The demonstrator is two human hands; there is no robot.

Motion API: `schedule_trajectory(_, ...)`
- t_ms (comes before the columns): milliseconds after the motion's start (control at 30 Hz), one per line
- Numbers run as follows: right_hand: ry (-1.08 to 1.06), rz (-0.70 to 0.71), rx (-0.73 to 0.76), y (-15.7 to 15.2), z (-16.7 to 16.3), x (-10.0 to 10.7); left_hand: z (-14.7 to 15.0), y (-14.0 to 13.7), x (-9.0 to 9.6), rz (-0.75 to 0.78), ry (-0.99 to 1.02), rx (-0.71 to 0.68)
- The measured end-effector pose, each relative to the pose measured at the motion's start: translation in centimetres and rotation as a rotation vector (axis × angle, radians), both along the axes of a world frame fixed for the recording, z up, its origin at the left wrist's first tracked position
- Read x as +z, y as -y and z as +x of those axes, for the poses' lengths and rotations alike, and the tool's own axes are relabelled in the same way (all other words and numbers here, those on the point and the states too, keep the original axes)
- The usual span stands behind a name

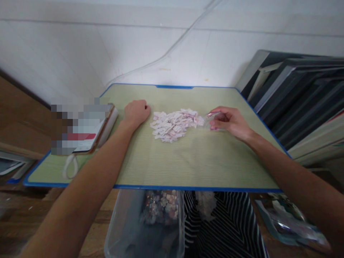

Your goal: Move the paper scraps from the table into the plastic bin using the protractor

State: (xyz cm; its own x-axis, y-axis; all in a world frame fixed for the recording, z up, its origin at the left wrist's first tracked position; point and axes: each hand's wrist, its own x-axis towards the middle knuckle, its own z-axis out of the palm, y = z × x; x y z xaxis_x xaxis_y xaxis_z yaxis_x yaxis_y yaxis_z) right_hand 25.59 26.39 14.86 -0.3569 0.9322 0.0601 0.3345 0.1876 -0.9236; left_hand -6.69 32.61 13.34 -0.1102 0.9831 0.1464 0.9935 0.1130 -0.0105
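Observation:
A loose heap of small whitish-pink paper pieces (172, 125) lies on the pale green table (188, 165). Just left of it, my left hand (137, 111) rests on the tabletop, curled into a fist, with no object showing in it. At the heap's right end, my right hand (231, 120) pinches a small clear plastic bag (213, 116) between thumb and fingers. The bag's lower edge is close to the nearest pieces; its see-through film makes its contents hard to make out.
A phone (91, 129), partly blurred out, leans on a white box at the table's left. Below the front edge are a clear bin (115, 229) with small packets and a striped cloth (228, 225). Dark framed panels (295, 79) stand at right. A cable (172, 46) crosses the wall.

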Motion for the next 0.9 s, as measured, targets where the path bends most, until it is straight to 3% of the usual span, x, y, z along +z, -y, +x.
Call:
schedule_trajectory(100,0.112,0.087,-0.101,-0.4,0.2,-0.3,0.1,0.1,0.1,-0.002,0.011,0.003)
schedule_trajectory(167,0.177,0.102,-0.072,-0.4,0.3,-0.4,0.1,0.1,0.1,0.000,0.015,0.004)
schedule_trajectory(267,0.182,0.073,-0.008,-0.2,0.4,-0.1,0.0,0.0,-0.1,0.004,0.019,0.002)
schedule_trajectory(667,0.190,0.004,0.025,0.2,0.1,0.6,0.0,0.0,0.0,0.004,0.009,-0.011)
schedule_trajectory(900,0.235,-0.126,0.187,0.0,1.4,1.5,0.1,0.2,0.2,0.000,0.002,-0.001)
